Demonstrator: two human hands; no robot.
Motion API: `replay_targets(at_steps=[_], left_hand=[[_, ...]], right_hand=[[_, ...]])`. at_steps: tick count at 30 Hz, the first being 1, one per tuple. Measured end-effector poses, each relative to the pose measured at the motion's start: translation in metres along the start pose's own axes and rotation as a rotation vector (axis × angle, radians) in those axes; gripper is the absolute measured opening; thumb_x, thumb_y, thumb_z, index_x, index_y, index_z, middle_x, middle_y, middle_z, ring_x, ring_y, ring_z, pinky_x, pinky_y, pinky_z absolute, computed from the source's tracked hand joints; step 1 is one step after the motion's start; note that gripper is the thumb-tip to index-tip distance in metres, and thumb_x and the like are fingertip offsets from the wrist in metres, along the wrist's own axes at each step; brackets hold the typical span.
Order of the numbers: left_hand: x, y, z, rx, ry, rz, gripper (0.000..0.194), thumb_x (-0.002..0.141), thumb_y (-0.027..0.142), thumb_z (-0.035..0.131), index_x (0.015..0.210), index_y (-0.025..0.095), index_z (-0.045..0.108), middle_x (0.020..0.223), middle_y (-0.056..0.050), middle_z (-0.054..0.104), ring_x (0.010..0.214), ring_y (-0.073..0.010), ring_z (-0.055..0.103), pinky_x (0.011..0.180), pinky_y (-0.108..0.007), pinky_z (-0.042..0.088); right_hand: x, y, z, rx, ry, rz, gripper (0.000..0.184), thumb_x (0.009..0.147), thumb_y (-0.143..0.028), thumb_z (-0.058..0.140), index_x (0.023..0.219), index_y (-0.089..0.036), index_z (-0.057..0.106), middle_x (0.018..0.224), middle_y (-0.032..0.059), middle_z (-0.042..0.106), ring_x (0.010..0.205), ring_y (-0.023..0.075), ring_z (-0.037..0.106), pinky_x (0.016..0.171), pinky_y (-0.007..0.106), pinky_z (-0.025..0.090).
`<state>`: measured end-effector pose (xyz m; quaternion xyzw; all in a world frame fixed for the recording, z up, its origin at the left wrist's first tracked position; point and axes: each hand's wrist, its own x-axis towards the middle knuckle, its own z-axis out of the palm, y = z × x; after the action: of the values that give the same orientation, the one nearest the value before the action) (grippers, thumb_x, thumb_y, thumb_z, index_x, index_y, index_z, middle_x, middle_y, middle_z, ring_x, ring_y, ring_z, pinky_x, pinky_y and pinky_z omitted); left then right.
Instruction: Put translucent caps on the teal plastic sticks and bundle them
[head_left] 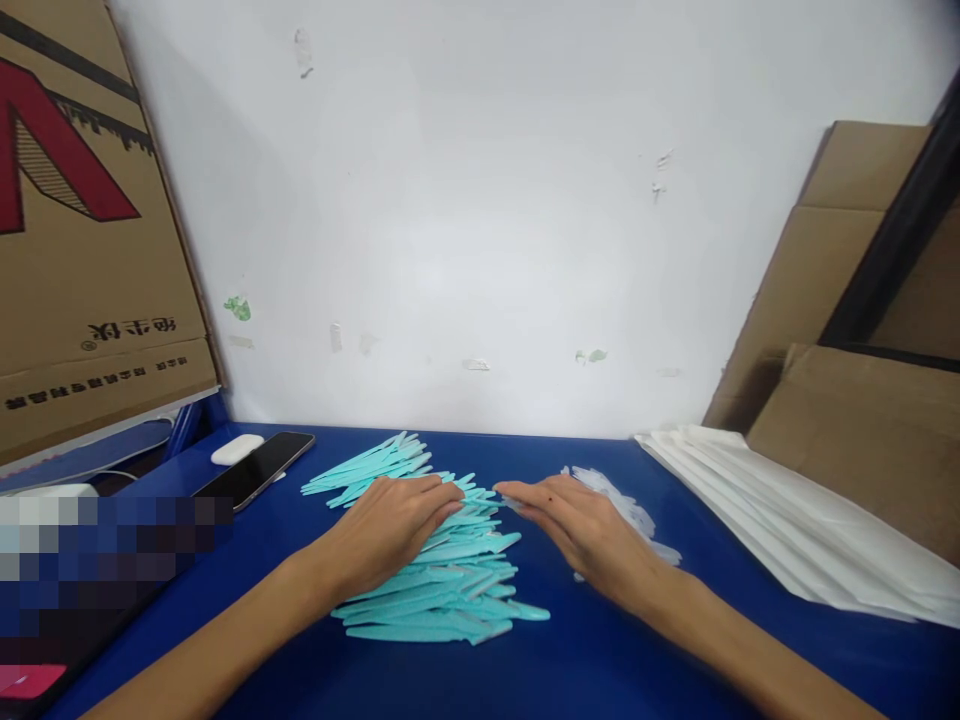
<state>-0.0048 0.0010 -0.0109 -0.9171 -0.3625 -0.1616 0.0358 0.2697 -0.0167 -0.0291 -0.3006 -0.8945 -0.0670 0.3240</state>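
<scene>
Over a blue table (592, 665), picking-up seems underway, calling for precision: left hand (397, 520) above turquoise razors (435, 604), right hand (581, 520) over translucent pieces (622, 507), both grips unclear.

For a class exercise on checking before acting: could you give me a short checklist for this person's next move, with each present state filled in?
1. Left hand at the teal pieces: ok, it is over them.
2. Right hand near the clear pieces: ok.
3. Firm grip in either hand: cannot tell, partly hidden.
4. Teal pieces neatly lined up: not ok, they overlap at differing angles.
5. Phone apart from the teal pieces: ok.
</scene>
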Motion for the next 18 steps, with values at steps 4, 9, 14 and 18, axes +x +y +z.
replay_targets(at_steps=[4, 9, 14, 18], left_hand=[[-0.001, -0.001, 0.0, -0.015, 0.022, 0.017, 0.033, 0.109, 0.034, 0.032, 0.115, 0.024, 0.063, 0.095, -0.003, 0.071, 0.079, -0.0196, 0.067, 0.066, -0.03, 0.041], [0.0, 0.006, 0.005, 0.035, 0.025, 0.076, 0.029, 0.109, 0.03, 0.035, 0.114, 0.024, 0.062, 0.09, -0.002, 0.069, 0.073, -0.0188, 0.065, 0.057, -0.029, 0.032], [-0.002, 0.017, 0.014, 0.079, 0.028, 0.137, 0.032, 0.109, 0.028, 0.03, 0.103, 0.02, 0.06, 0.08, -0.002, 0.064, 0.063, -0.0166, 0.058, 0.051, -0.029, 0.023], [-0.002, 0.021, 0.015, 0.098, 0.053, 0.142, 0.033, 0.109, 0.027, 0.029, 0.099, 0.02, 0.059, 0.078, -0.001, 0.062, 0.06, -0.0164, 0.054, 0.05, -0.03, 0.022]], right_hand=[[-0.001, 0.001, 0.0, 0.003, -0.003, -0.009, 0.039, 0.104, -0.014, 0.043, 0.141, -0.026, 0.05, 0.102, 0.0054, 0.073, 0.088, 0.0179, 0.067, 0.081, 0.034, 0.055], [-0.001, -0.005, -0.001, 0.034, -0.028, -0.083, 0.05, 0.1, -0.003, 0.038, 0.143, -0.026, 0.049, 0.105, 0.006, 0.074, 0.095, 0.0175, 0.068, 0.084, 0.034, 0.056], [-0.002, -0.014, 0.003, 0.04, -0.009, -0.207, 0.059, 0.101, 0.001, 0.035, 0.154, -0.026, 0.035, 0.117, 0.0079, 0.072, 0.101, 0.018, 0.066, 0.088, 0.037, 0.054], [-0.001, -0.017, 0.003, 0.01, 0.042, -0.21, 0.059, 0.101, 0.0, 0.037, 0.154, -0.026, 0.035, 0.116, 0.0065, 0.072, 0.1, 0.017, 0.068, 0.087, 0.035, 0.055]])
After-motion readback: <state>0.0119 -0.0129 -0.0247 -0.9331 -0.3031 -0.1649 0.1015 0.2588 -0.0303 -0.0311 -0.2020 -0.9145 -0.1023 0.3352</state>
